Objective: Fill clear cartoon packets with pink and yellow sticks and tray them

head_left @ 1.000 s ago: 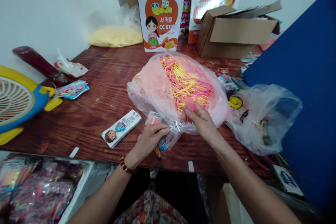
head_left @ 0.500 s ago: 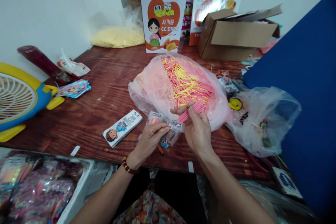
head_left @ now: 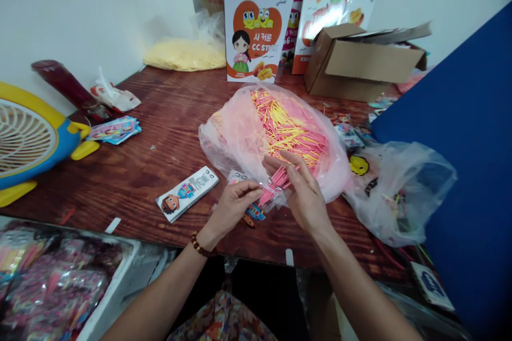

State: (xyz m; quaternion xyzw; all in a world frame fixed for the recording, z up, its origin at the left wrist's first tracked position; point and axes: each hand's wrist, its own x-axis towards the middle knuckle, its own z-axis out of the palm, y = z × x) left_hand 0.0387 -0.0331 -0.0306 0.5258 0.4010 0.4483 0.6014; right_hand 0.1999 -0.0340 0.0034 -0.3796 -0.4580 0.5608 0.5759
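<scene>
A big clear plastic bag (head_left: 236,133) full of pink and yellow sticks lies in the middle of the brown wooden table (head_left: 168,117). My right hand (head_left: 304,194) pinches a small bundle of pink sticks (head_left: 274,184) just in front of the bag. The lower ends of the sticks are in the mouth of a small clear printed packet (head_left: 256,208). My left hand (head_left: 232,205) pinches that packet's top edge. Another flat printed packet (head_left: 186,201) lies on the table to the left of my left hand.
A yellow and blue fan (head_left: 32,144) stands at the far left, printed cards (head_left: 114,130) beside it. CC STICK cartons (head_left: 260,16) and an open cardboard box (head_left: 360,58) line the back. A second plastic bag (head_left: 400,192) and a blue panel (head_left: 460,133) are at right. A bin of filled packets (head_left: 52,282) sits lower left.
My right hand drew a bundle of pink sticks out of the big bag and brought it down into the small packet held by my left hand.
</scene>
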